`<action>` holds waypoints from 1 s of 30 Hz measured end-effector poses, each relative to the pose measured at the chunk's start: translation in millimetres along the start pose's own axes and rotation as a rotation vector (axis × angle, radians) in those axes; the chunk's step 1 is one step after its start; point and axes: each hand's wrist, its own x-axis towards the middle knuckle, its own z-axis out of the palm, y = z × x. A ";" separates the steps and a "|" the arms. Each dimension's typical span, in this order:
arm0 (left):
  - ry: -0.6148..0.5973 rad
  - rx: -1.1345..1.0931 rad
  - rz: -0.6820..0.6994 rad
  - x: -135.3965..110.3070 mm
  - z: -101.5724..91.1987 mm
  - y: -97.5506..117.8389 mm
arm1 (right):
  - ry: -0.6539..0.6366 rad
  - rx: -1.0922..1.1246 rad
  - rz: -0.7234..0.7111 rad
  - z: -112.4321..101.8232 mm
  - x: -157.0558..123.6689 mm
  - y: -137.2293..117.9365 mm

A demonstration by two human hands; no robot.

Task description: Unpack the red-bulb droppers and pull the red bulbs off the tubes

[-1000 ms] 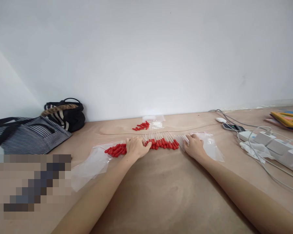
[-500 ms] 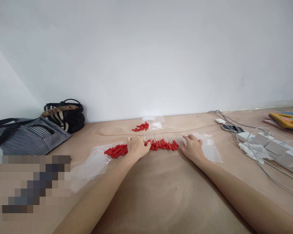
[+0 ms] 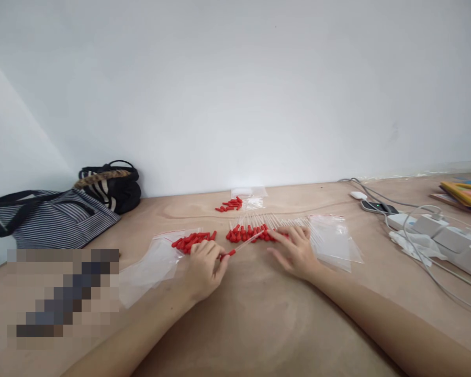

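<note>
My left hand (image 3: 202, 267) pinches the red bulb end of one dropper (image 3: 241, 247), a thin clear tube with a red cap, lifted slantwise off the wooden table (image 3: 259, 314). My right hand (image 3: 295, 253) lies flat with fingers spread, touching the right end of a row of red-capped droppers (image 3: 255, 230). A loose heap of red caps (image 3: 192, 241) sits just beyond my left hand on a clear plastic bag (image 3: 149, 267). Another clear bag (image 3: 333, 238) lies to the right of my right hand.
A small pile of red caps (image 3: 230, 204) with a little bag lies near the wall. Two striped bags (image 3: 55, 217) stand at the left. On the right are a phone (image 3: 377, 207), white power strips (image 3: 443, 235) with cables, and colourful books (image 3: 465, 192).
Both hands have drawn back toward me from the row. My left hand has picked one dropper out of the row; my right hand has slid left and spread its fingers.
</note>
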 end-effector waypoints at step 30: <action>0.036 -0.209 0.078 -15.3 17.3 -8.6 | -0.154 0.280 -0.088 7.0 -3.5 -20.6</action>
